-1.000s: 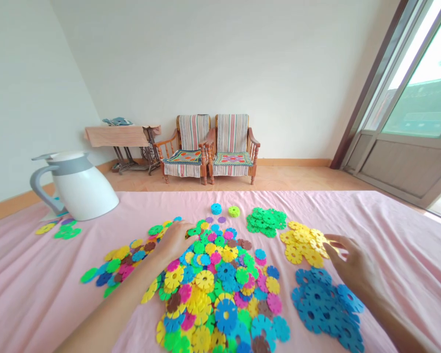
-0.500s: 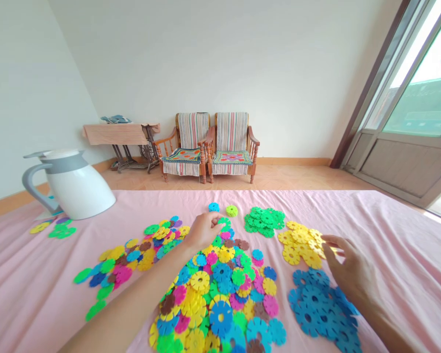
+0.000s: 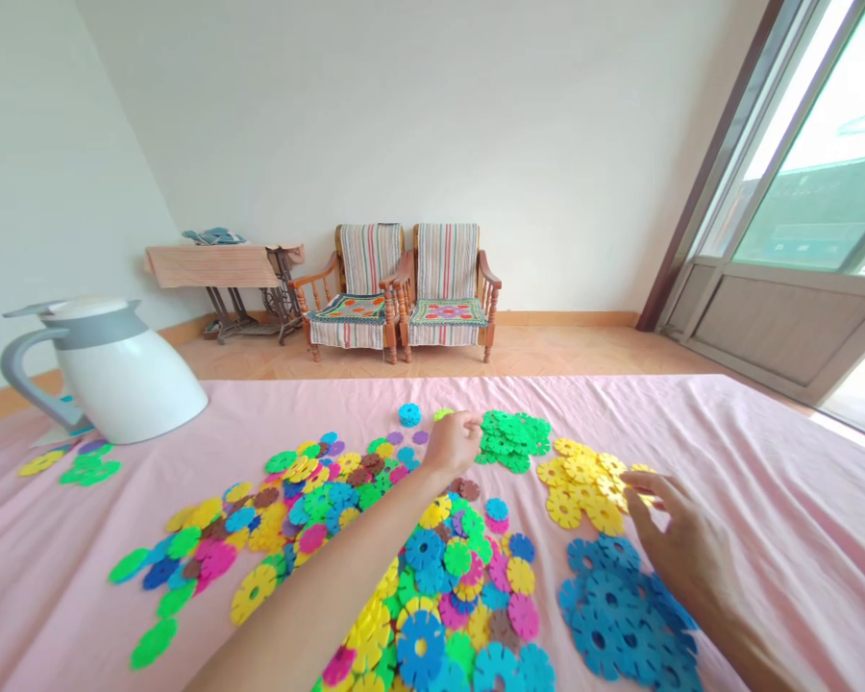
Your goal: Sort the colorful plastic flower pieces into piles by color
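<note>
My left hand point(image 3: 454, 444) reaches to the left edge of a pile of green notched plastic discs point(image 3: 513, 437). Its fingers are pinched on a green disc, mostly hidden by the fingers and hard to separate from the pile. Over at the right edge of the yellow disc pile point(image 3: 580, 479), my right hand point(image 3: 674, 519) has thumb and fingers curved but apart, fingertips at the yellow discs. Large blue discs point(image 3: 612, 610) lie heaped below that hand. Under and around my left forearm spreads a mixed heap of coloured discs point(image 3: 425, 553).
A white-and-grey jug point(image 3: 130, 375) stands at the table's left, with a few green discs point(image 3: 90, 468) in front. Blue discs point(image 3: 408, 414) sit stacked near the far edge of the pink cloth point(image 3: 655, 404). Two wooden armchairs point(image 3: 443, 279) stand beyond the table.
My left hand has moved right, from above the mixed heap to the green pile, with the green disc. My right hand stays by the yellow pile. The view has shifted slightly.
</note>
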`<state>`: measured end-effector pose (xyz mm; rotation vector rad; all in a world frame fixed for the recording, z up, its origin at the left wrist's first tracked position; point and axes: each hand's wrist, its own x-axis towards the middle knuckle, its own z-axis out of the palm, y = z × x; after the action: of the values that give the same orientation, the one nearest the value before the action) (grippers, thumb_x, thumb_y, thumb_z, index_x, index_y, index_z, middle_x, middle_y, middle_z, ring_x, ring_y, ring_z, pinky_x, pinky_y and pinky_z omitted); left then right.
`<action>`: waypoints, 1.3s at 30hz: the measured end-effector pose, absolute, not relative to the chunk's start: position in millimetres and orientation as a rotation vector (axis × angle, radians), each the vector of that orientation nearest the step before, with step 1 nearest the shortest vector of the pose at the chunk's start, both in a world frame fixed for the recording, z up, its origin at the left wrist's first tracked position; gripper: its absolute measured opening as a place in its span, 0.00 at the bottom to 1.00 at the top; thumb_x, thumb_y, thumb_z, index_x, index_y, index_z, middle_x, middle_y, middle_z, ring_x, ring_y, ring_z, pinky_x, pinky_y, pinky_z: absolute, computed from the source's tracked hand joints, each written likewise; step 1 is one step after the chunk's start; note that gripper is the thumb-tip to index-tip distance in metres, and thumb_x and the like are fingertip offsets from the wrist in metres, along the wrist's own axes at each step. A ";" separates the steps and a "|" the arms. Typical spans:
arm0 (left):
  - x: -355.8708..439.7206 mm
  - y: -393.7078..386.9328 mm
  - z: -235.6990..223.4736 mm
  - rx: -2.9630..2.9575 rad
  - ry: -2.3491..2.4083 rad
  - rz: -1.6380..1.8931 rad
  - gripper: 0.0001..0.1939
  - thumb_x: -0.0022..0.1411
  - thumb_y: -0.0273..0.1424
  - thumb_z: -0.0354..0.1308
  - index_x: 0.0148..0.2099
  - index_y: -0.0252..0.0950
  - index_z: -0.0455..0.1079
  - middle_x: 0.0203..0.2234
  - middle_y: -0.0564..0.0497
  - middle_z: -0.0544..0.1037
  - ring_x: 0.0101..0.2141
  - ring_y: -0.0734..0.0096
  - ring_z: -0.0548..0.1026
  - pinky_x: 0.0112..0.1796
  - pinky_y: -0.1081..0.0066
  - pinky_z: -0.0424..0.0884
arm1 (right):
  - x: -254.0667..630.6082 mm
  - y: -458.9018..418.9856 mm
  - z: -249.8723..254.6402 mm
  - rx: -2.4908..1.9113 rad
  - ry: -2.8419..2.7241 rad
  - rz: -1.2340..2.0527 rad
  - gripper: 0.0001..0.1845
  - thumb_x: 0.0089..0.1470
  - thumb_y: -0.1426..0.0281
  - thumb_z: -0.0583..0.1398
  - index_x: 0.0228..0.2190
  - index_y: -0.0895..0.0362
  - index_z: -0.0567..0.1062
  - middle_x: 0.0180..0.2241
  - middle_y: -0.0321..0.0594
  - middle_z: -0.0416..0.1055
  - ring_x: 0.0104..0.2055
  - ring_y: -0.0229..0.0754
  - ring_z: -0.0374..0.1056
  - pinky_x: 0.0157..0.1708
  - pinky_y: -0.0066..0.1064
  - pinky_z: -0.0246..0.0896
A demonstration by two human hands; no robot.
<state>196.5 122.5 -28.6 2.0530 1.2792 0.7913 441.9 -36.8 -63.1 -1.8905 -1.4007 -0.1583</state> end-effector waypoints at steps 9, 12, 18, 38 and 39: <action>72.2 103.9 -12.0 2.360 1.435 0.638 0.11 0.57 0.24 0.54 0.39 0.36 0.77 0.40 0.48 0.80 0.43 0.63 0.75 0.46 0.68 0.66 | 442.3 -37.1 -69.3 -1.892 -1.435 -0.142 0.16 0.55 0.57 0.51 0.38 0.51 0.73 0.45 0.39 0.73 0.35 0.45 0.74 0.30 0.34 0.66; 30.7 106.4 -10.0 2.423 1.526 0.528 0.10 0.56 0.26 0.54 0.35 0.37 0.77 0.36 0.46 0.80 0.42 0.58 0.74 0.47 0.63 0.64 | 444.9 -36.2 -72.9 -1.881 -1.439 -0.144 0.16 0.55 0.57 0.51 0.38 0.51 0.73 0.44 0.40 0.74 0.36 0.45 0.73 0.31 0.34 0.66; -5.2 97.3 -8.2 2.459 1.493 0.403 0.12 0.54 0.29 0.57 0.41 0.40 0.77 0.39 0.49 0.80 0.42 0.60 0.74 0.44 0.69 0.64 | 447.5 -34.7 -78.9 -1.918 -1.450 -0.127 0.16 0.55 0.57 0.51 0.38 0.51 0.73 0.45 0.39 0.73 0.35 0.44 0.73 0.31 0.35 0.66; 171.0 70.2 -19.0 2.003 0.977 0.523 0.08 0.56 0.27 0.53 0.34 0.32 0.73 0.21 0.52 0.75 0.23 0.70 0.76 0.22 0.77 0.65 | 439.0 -39.3 -50.2 -1.880 -1.349 -0.156 0.16 0.54 0.59 0.50 0.35 0.52 0.73 0.40 0.39 0.74 0.34 0.44 0.73 0.26 0.32 0.63; 191.0 69.2 -20.5 1.971 0.950 0.516 0.08 0.56 0.26 0.54 0.35 0.31 0.74 0.20 0.52 0.75 0.22 0.70 0.76 0.21 0.77 0.66 | 439.8 -39.4 -49.9 -1.881 -1.348 -0.164 0.16 0.54 0.59 0.50 0.35 0.52 0.73 0.40 0.39 0.74 0.34 0.44 0.73 0.27 0.32 0.63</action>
<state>191.0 69.2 -20.5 1.9709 0.9499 0.5156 439.8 -39.4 -49.9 -1.8813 -1.3482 -0.1639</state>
